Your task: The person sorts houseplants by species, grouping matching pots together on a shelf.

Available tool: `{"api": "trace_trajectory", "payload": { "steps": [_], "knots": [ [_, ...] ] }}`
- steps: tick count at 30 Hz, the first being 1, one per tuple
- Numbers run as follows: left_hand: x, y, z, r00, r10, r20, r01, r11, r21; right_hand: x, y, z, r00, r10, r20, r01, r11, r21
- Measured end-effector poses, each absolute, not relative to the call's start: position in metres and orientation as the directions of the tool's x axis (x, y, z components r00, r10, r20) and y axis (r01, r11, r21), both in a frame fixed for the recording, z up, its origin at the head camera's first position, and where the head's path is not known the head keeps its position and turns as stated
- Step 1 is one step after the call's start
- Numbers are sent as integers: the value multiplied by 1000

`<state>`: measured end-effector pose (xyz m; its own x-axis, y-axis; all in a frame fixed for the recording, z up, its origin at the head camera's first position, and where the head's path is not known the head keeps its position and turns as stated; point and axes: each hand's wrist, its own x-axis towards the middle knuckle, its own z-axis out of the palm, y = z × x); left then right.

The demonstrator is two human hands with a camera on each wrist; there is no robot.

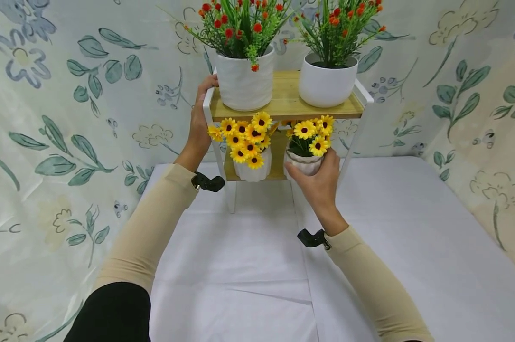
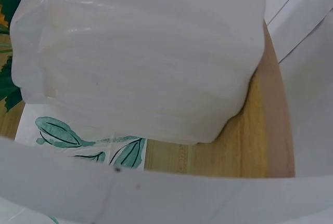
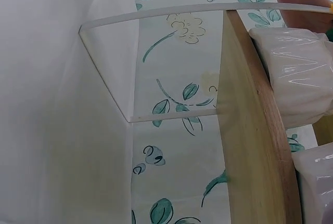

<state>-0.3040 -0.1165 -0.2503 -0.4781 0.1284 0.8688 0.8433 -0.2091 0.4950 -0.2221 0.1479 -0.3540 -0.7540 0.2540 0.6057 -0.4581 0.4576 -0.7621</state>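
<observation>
A two-tier plant stand with wooden shelves and a white metal frame stands against the patterned backdrop. My left hand grips the upper left side of its frame, fingertips hooked over the top rail. On the lower shelf, a small white flower pot with yellow sunflowers sits at the right. Around it my right hand curls, thumb at the front and fingers along the right side, partly hidden. Left of it is a matching pot with yellow sunflowers, its ridged wall filling the left wrist view.
Two larger white pots, one textured and one smooth, hold red-flowered plants on the top shelf. A white cloth covers the table under the stand. Leaf-patterned fabric hangs behind and at the sides.
</observation>
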Motion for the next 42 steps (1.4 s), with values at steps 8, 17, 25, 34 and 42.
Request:
{"api": "trace_trajectory", "payload": {
  "steps": [8,17,25,34,42],
  "knots": [
    [-312,-116,-250,-442,152,884,874,-149,463,-221,143,-353,-729,322,604,-373,553,-745],
    [-293,-118,-243,-548,151,823,822,-89,563,-215,140,-350,-724,334,603,-359,564,-744],
    [-269,-116,-225,-655,158,739,750,18,661,-218,139,-348,-711,357,606,-356,560,-748],
    [-252,-120,-220,-704,56,708,695,261,670,-215,142,-352,-733,328,595,-353,565,-746],
    [-238,-139,-236,-696,-30,718,661,366,656,-191,149,-348,-763,280,582,-368,552,-748]
  ]
}}
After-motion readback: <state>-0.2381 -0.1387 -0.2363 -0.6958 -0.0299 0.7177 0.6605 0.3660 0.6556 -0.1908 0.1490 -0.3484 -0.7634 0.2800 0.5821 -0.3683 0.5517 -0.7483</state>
